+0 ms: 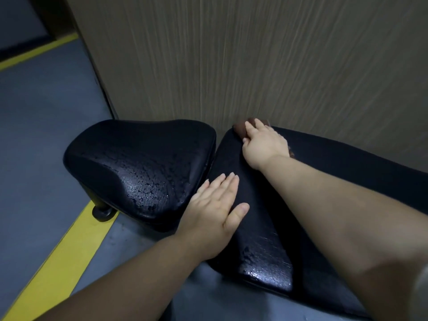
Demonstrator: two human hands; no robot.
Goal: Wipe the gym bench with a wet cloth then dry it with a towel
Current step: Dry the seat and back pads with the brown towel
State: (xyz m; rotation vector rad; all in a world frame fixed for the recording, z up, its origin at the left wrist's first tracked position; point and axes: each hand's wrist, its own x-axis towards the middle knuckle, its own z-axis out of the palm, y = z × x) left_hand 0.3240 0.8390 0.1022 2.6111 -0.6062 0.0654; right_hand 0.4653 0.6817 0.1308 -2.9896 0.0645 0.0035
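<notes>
Nearest to me, the left hand (213, 205) lies flat on the near side of the back pad (266, 251), fingers straight and together, thumb spread. It holds nothing and, in my judgement, only braces the bench.

Surface condition: the back pad's near end carries a glistening, beaded film of water. So does the seat pad (139, 163), which sits to the left across a narrow gap. The middle of the back pad reads matte, though I cannot tell whether it is dry or merely dim.

Further out, the right hand (264, 144) rests on a brown cloth (240, 129) at the back pad's far corner, just beside the wall panel (254, 54). Its fingers lie over the cloth and press it down. I see no pinch, but motion blur softens the fingertips. The cloth shows beyond the fingers and again behind the wrist, so it sits bunched under the whole palm.

Handling assessment: the cloth is soft, limp and light, and will slide easily on wet vinyl. It should be driven with a flat palm rather than gripped by an edge. The padding should give slightly under pressure, and wet upholstery offers the bracing hand poor purchase.

I cannot tell whether this is the wet cloth or the towel.
</notes>
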